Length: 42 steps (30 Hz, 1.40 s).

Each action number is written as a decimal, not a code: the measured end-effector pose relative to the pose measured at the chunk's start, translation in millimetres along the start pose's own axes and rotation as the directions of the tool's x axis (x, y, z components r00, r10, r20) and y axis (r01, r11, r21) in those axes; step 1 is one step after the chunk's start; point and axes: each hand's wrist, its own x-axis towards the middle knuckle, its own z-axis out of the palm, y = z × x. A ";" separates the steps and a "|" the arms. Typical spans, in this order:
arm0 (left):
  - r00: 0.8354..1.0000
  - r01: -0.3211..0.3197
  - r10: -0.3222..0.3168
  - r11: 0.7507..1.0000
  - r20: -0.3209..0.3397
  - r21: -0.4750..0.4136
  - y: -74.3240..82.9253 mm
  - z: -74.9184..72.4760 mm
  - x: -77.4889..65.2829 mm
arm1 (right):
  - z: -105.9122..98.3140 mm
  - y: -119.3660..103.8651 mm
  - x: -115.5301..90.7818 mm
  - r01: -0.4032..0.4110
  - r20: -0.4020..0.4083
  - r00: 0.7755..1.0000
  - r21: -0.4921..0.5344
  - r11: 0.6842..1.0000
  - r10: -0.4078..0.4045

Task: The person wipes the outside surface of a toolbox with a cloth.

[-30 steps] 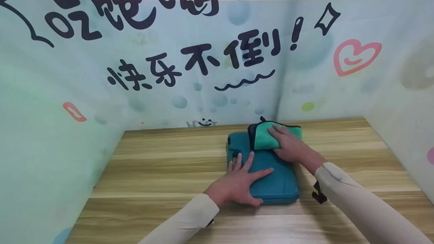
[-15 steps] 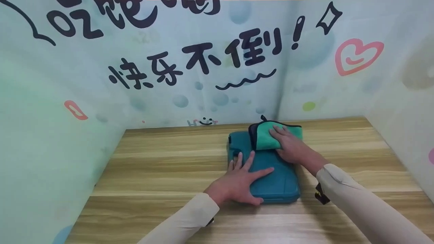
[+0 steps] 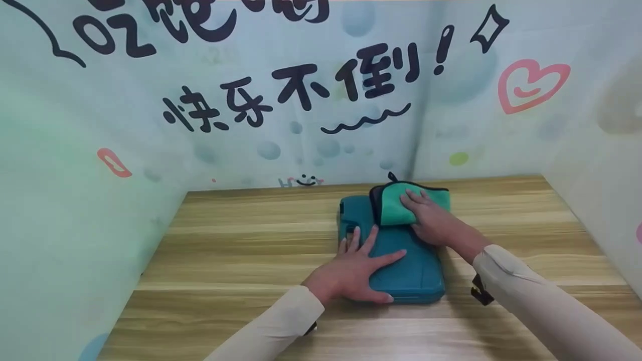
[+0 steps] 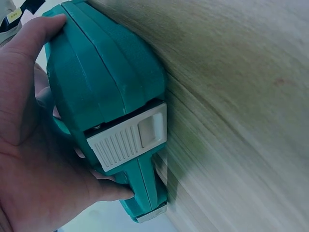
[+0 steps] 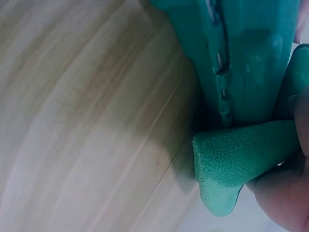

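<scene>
A teal plastic carrying case [image 3: 416, 273] lies flat on the wooden table. Spread across its left part is my left hand [image 3: 348, 276], fingers straight and thumb at the near edge. In the left wrist view, a grey ribbed latch [image 4: 128, 137] shows on the case's side, beside that hand. A folded green cloth [image 3: 393, 208] with dark edging covers the far right of the case. My right hand [image 3: 434, 220] presses on this cloth with extended fingers. The right wrist view shows part of the cloth [image 5: 246, 154] hanging over the case's hinged side [image 5: 256, 63].
The wood-grain tabletop [image 3: 241, 240] extends around the case. Behind it stands a pale printed backdrop [image 3: 241, 150] with dark lettering. Similar pale panels flank the table on the left [image 3: 60, 240] and right [image 3: 592, 165].
The camera view shifts slightly. Both hands stay in almost the same place on the case and the cloth.
</scene>
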 end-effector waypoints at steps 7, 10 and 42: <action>1.000 -0.008 0.008 1.000 0.007 0.019 0.0 -0.2 0.6 | 1.3 -4.1 -8.3 0.038 -0.012 0.999 -0.026 0.999 -0.038; 1.000 -0.007 0.007 1.000 0.009 0.019 -0.7 1.1 0.6 | 1.7 -6.7 -12.3 0.038 -0.003 0.999 -0.038 0.999 -0.039; 1.000 0.005 -0.005 1.000 -0.011 0.004 0.9 0.1 0.6 | -9.2 -38.6 -35.1 0.123 0.094 0.989 -0.138 0.983 -0.110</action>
